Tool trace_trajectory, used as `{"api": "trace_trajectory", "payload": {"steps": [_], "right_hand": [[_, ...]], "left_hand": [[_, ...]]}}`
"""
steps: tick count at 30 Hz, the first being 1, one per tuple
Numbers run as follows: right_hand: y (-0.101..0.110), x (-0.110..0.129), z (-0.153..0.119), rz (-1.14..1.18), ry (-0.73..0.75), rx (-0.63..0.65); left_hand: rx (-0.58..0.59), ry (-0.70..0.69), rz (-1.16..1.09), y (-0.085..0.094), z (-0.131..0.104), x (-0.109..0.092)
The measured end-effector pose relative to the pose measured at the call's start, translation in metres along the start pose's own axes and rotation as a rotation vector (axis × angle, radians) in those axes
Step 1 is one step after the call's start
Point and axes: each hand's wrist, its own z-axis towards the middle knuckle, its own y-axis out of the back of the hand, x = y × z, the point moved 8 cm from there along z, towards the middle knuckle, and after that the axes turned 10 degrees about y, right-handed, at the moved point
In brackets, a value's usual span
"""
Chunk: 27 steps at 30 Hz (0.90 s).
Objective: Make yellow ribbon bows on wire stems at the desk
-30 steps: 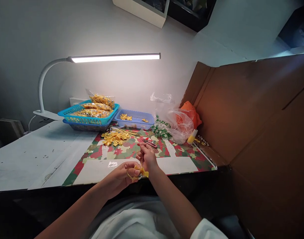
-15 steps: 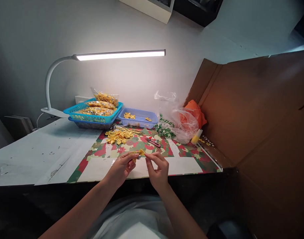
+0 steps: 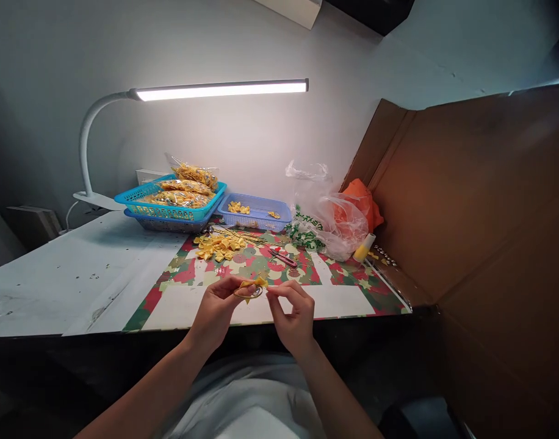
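We observe both hands raised just above the near edge of the counter [image 3: 55, 286]. The left hand [image 3: 215, 308] pinches a small yellow bow [image 3: 256, 283] together with a thin loop of gold wire [image 3: 245, 292]; fingers closed on it, thumb on top. The right hand [image 3: 293, 314] sits just beside the bow, thumb and forefinger drawn narrow at the bow's right side (we cannot tell whether they grip a thread or only touch the bow).

Beneath the hands lies a red, green and white patterned mat [image 3: 343, 286]. Farther back on the mat: a loose pile of yellow bows [image 3: 219, 246], a bundle of thin gold sticks [image 3: 238, 235] just beside it, and small red-handled snips [image 3: 283, 258] to the right.

Behind these, a purple-blue basket [image 3: 256, 214] holds a few yellow pieces. To its left a turquoise basket [image 3: 169, 206], stacked on another basket, carries clear bags of yellow items [image 3: 188, 183].

At right, a clear plastic bag [image 3: 339, 228] with orange cloth [image 3: 359, 201] behind it, and a spool of yellow thread [image 3: 364, 249] near the cardboard wall [image 3: 481, 213].

A white bar lamp [image 3: 219, 90] is lit above the counter.
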Motion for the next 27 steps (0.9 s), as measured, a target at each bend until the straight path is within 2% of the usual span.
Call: {"api": "trace_trajectory", "payload": {"steps": [5,13,18,23,27], "right_hand": [[0.002,0.004,-0.001,0.052,0.012,-0.008],[0.004,0.003,-0.003,0.083,0.000,-0.011],[0.004,0.006,-0.001,0.078,0.003,0.001],[0.005,0.009,0.003,0.034,0.032,0.031],[0.006,0.013,0.006,-0.004,0.076,0.061]], "left_hand": [[0.065,-0.134,0.071,-0.001,-0.006,-0.006],[0.087,-0.282,0.177,-0.005,-0.014,-0.018],[0.066,-0.278,0.194,-0.007,-0.018,-0.021],[0.015,-0.220,0.182,-0.008,-0.021,-0.025],[0.018,-0.192,0.185,-0.009,-0.022,-0.026]]}}
